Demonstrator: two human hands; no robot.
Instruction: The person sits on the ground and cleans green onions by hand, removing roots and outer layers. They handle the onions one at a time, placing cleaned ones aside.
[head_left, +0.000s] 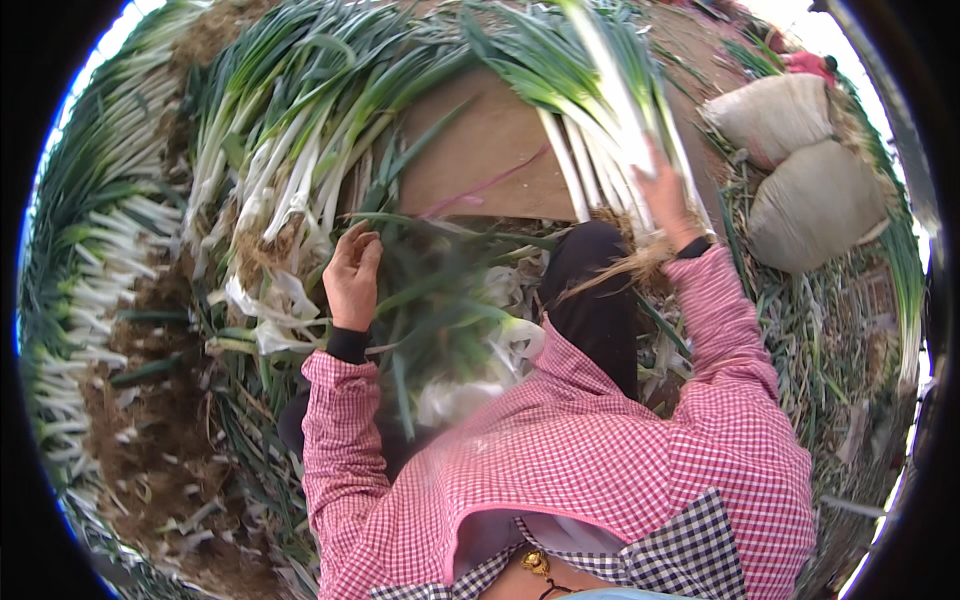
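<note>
My right hand (666, 199) grips the lower white stem of a large leek (611, 75). Its pale roots trail out below my wrist, and its top leans away over a pile of cleaned leeks (577, 161). My left hand (352, 277) is raised with loosely curled fingers and nothing visible in its grasp. Just beyond it lie untrimmed leeks (300, 161) with soil on their roots and torn, papery outer skins. Between my arms, green leaf scraps (442, 292) look blurred. Pale peeled skins (457, 401) lie close to my lap.
A brown board (465, 142) lies ahead, with a pink strip (487, 184) on it. Two stuffed whitish sacks (814, 202) sit at the right. Rows of leeks (112, 277) line the left, beside loose soil (165, 450). Leaf litter (810, 360) covers the right-hand ground. A person in red (810, 66) is far off.
</note>
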